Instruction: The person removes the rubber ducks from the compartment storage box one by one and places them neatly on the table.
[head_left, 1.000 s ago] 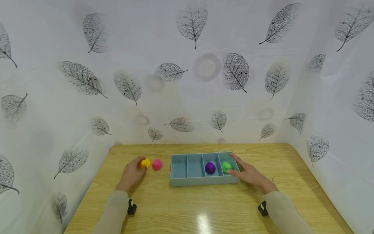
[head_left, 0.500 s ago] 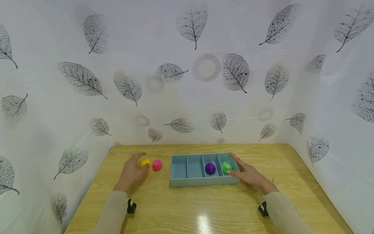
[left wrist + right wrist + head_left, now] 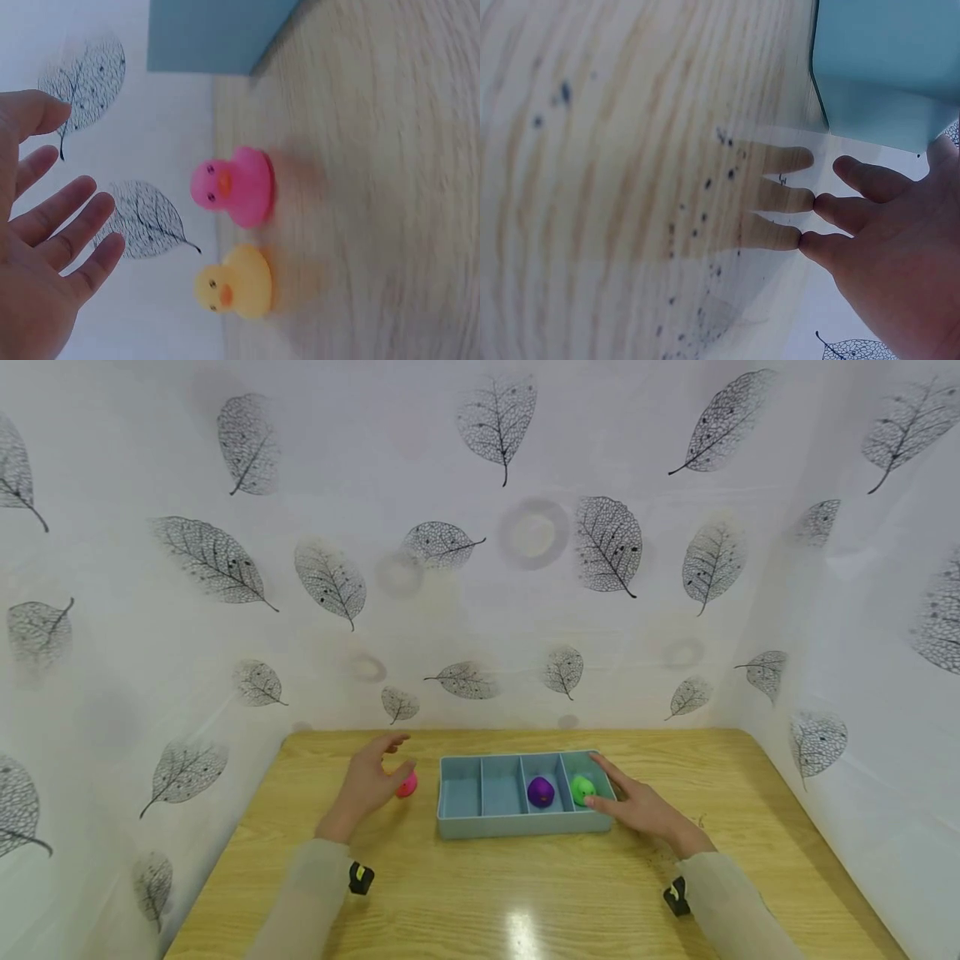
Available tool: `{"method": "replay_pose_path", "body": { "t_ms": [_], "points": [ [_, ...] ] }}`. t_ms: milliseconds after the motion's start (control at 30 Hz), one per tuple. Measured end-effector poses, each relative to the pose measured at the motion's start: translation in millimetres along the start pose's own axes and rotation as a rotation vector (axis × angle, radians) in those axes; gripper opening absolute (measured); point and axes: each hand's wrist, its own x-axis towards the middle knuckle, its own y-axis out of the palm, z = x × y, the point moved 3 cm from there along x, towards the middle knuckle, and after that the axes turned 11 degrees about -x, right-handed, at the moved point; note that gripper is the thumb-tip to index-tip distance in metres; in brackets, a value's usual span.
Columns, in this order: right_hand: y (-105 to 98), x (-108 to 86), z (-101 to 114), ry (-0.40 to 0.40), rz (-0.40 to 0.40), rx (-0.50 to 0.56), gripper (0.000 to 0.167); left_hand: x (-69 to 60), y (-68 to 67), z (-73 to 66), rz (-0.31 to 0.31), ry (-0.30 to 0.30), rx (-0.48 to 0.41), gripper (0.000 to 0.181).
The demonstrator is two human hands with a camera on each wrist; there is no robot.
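My left hand (image 3: pixel 371 782) hovers with fingers spread, apart from the ducks in the left wrist view. A pink rubber duck (image 3: pixel 236 186) and a yellow rubber duck (image 3: pixel 238 283) sit side by side on the table there. In the head view the hand covers the yellow duck almost wholly and part of the pink one. My right hand (image 3: pixel 641 806) rests at the right end of a blue-grey box with four compartments (image 3: pixel 525 825), thumb over the front rim, forefinger at the back corner. A green duck (image 3: pixel 582 790) sits in its rightmost compartment, a purple duck (image 3: pixel 541 792) in the neighbouring one.
The wooden table (image 3: pixel 465 893) meets a white leaf-printed sheet (image 3: pixel 480 610) at the back and both sides. A black wrist camera (image 3: pixel 361 877) hangs by the left sleeve, another camera (image 3: pixel 677 897) by the right. Dark specks mark the tabletop (image 3: pixel 697 217) near the right hand.
My left hand has let go of the yellow duck, opened, then lifted and moved right over the ducks. The right hand and the box have stayed in place.
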Motion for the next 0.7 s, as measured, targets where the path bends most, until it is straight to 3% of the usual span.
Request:
{"method": "replay_pose_path", "body": {
  "t_ms": [333, 700],
  "points": [
    [0.1, 0.0, -0.3, -0.007, 0.005, 0.018, 0.087, 13.9, 26.3, -32.9, 0.06, 0.079, -0.053, 0.045],
    [-1.0, -0.8, 3.2, 0.003, -0.004, -0.009, 0.089, 20.9, 54.2, -58.6, 0.186, 0.12, -0.057, 0.047]
  ]
}}
